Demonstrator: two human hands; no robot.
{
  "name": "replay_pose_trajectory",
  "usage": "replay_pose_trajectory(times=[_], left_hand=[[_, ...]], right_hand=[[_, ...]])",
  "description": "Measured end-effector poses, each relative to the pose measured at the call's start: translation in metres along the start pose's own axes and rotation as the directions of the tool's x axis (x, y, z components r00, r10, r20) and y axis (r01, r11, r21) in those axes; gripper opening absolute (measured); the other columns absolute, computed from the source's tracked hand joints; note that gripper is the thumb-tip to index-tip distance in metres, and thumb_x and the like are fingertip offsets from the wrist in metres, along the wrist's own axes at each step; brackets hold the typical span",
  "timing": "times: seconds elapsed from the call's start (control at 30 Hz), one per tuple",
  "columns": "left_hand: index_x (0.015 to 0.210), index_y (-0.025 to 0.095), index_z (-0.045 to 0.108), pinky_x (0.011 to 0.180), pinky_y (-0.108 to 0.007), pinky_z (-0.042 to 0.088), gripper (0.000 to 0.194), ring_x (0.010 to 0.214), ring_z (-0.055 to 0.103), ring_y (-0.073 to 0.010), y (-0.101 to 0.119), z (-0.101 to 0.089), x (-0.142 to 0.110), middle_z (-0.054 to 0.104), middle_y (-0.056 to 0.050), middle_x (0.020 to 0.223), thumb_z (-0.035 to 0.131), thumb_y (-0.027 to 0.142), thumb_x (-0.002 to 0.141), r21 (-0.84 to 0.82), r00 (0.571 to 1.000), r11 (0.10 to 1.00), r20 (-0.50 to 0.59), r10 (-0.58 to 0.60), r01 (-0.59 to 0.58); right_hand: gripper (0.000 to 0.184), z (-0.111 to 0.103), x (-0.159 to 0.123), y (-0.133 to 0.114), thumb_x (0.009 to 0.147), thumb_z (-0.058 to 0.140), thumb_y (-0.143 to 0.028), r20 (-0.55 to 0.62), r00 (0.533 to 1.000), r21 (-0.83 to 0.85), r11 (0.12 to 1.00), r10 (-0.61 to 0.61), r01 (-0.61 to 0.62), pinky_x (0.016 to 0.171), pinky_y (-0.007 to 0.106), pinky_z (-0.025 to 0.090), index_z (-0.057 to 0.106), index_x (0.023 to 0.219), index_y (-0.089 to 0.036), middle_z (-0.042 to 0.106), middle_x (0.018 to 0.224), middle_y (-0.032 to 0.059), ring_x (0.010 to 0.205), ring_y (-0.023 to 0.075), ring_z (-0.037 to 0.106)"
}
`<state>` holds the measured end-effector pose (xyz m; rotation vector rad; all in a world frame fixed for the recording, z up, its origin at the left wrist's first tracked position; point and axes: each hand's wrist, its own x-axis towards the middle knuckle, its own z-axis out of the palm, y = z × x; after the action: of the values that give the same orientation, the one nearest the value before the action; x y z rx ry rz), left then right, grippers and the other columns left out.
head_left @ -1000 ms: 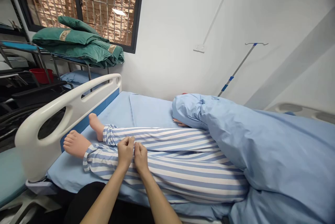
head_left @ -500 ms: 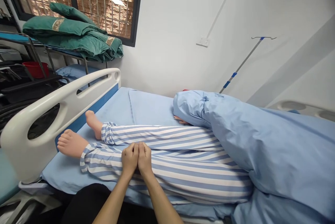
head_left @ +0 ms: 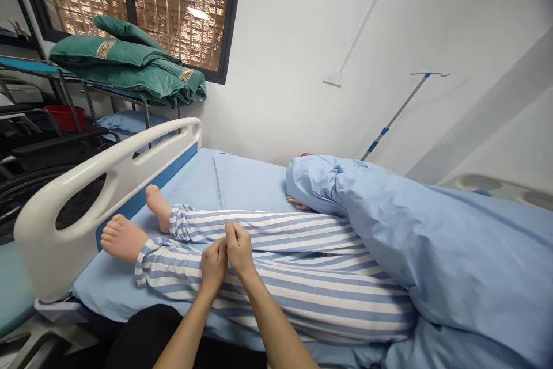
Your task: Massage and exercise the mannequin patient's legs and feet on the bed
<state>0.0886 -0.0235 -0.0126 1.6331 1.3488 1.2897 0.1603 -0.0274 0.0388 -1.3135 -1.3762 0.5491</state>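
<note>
Two curled hands [head_left: 214, 263] — beneath their fingers [head_left: 232, 234] two striped trouser legs [head_left: 298, 297]; to their left two bare feet [head_left: 124, 239]; to their right one half-hidden hand [head_left: 298, 204], one quilt [head_left: 432, 231].

Trousers [head_left: 298, 282]: blue-and-white striped, creased, cuffs [head_left: 178, 223] gathered. Worn; both legs extended lengthwise on the bed [head_left: 254, 179], apart at the cuffs. Upper end covered by the quilt [head_left: 453, 242].

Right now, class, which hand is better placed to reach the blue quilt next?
Likely the right hand: it is nearer the blue quilt than the left hand, which is closer to the feet.
</note>
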Motion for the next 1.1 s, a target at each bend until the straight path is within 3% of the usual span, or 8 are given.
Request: replay_pose_trajectory(times=[0.13, 0.23, 0.43, 0.57, 0.7, 0.77, 0.97, 1.1], left_hand=[[0.071, 0.017, 0.061, 0.064, -0.026, 0.039, 0.039, 0.064, 0.054, -0.0164, 0.0, 0.0, 0.0, 0.064, -0.006, 0.069, 0.032, 0.04, 0.084, -0.064, 0.999, 0.998, -0.045, -0.026, 0.023], [0.069, 0.017, 0.06, 0.064, -0.026, 0.041, 0.037, 0.064, 0.055, -0.0169, 0.001, 0.0, 0.001, 0.063, -0.005, 0.067, 0.035, 0.041, 0.082, -0.112, 0.997, 0.993, -0.055, -0.046, 0.04], [0.055, 0.017, 0.048, 0.056, -0.023, 0.038, 0.032, 0.055, 0.047, -0.0127, 0.007, 0.004, 0.009, 0.052, 0.0, 0.054, 0.042, 0.038, 0.079, -0.197, 0.991, 0.973, -0.039, -0.131, 0.121], [0.05, 0.02, 0.033, 0.046, -0.021, 0.031, 0.034, 0.046, 0.033, -0.0079, 0.031, 0.01, 0.016, 0.034, 0.006, 0.046, 0.044, 0.039, 0.077, -0.384, 0.975, 0.905, -0.047, -0.216, 0.181], [0.05, 0.02, 0.027, 0.045, -0.021, 0.028, 0.036, 0.045, 0.026, -0.0066, 0.053, 0.017, 0.02, 0.026, 0.007, 0.046, 0.043, 0.038, 0.077, -0.483, 0.98, 0.86, -0.018, -0.198, 0.165], [0.05, 0.02, 0.027, 0.045, -0.021, 0.028, 0.037, 0.045, 0.027, -0.007, 0.051, 0.02, 0.021, 0.027, 0.007, 0.046, 0.042, 0.039, 0.078, -0.443, 0.982, 0.882, -0.025, -0.189, 0.159], [0.051, 0.019, 0.035, 0.049, -0.022, 0.028, 0.035, 0.048, 0.033, -0.0089, 0.012, 0.026, 0.015, 0.037, 0.005, 0.046, 0.041, 0.038, 0.079, -0.119, 0.985, 0.983, -0.088, -0.152, 0.141], [0.05, 0.019, 0.034, 0.05, -0.022, 0.027, 0.035, 0.047, 0.036, -0.0093, 0.011, 0.025, 0.012, 0.039, 0.004, 0.045, 0.039, 0.037, 0.08, -0.039, 0.986, 0.989, -0.084, -0.146, 0.143]], right_hand=[[0.033, 0.014, -0.011, 0.038, 0.084, 0.036, -0.034, -0.028, 0.996, -0.076, 0.993, 0.089, -0.091, 0.049, 0.023, 0.026, 0.036, 0.055, -0.02, 0.039, 0.051, -0.0043, 0.05, 0.0103, 0.035], [0.031, 0.018, -0.014, 0.051, 0.084, 0.037, -0.033, -0.013, 0.996, -0.12, 0.988, 0.092, -0.093, 0.049, 0.023, 0.027, 0.04, 0.055, -0.02, 0.042, 0.051, -0.0035, 0.05, 0.0112, 0.037], [0.03, 0.016, -0.012, 0.044, 0.083, 0.038, -0.033, -0.063, 0.989, -0.033, 0.991, 0.131, -0.134, 0.049, 0.023, 0.028, 0.041, 0.056, -0.02, 0.044, 0.053, -0.0032, 0.051, 0.0116, 0.038], [0.034, 0.011, -0.011, 0.042, 0.084, 0.036, -0.038, -0.087, 0.981, 0.107, 0.981, 0.174, -0.164, 0.049, 0.023, 0.03, 0.038, 0.055, -0.02, 0.042, 0.052, -0.0034, 0.051, 0.0112, 0.037], [0.036, 0.006, -0.008, 0.043, 0.083, 0.035, -0.041, -0.085, 0.97, 0.225, 0.953, 0.226, -0.202, 0.05, 0.023, 0.032, 0.038, 0.055, -0.02, 0.041, 0.051, -0.0034, 0.052, 0.0109, 0.037], [0.035, 0.006, -0.007, 0.046, 0.082, 0.036, -0.041, -0.106, 0.965, 0.245, 0.947, 0.239, -0.208, 0.051, 0.023, 0.033, 0.04, 0.056, -0.019, 0.042, 0.053, -0.0031, 0.052, 0.0109, 0.037], [0.035, 0.009, -0.01, 0.051, 0.082, 0.04, -0.043, -0.166, 0.951, 0.185, 0.955, 0.261, -0.23, 0.051, 0.023, 0.032, 0.038, 0.057, -0.019, 0.042, 0.054, -0.0037, 0.053, 0.0107, 0.037], [0.035, 0.011, -0.01, 0.055, 0.083, 0.039, -0.042, -0.174, 0.954, 0.175, 0.961, 0.246, -0.215, 0.05, 0.023, 0.031, 0.038, 0.057, -0.019, 0.042, 0.053, -0.0036, 0.053, 0.0107, 0.037]])
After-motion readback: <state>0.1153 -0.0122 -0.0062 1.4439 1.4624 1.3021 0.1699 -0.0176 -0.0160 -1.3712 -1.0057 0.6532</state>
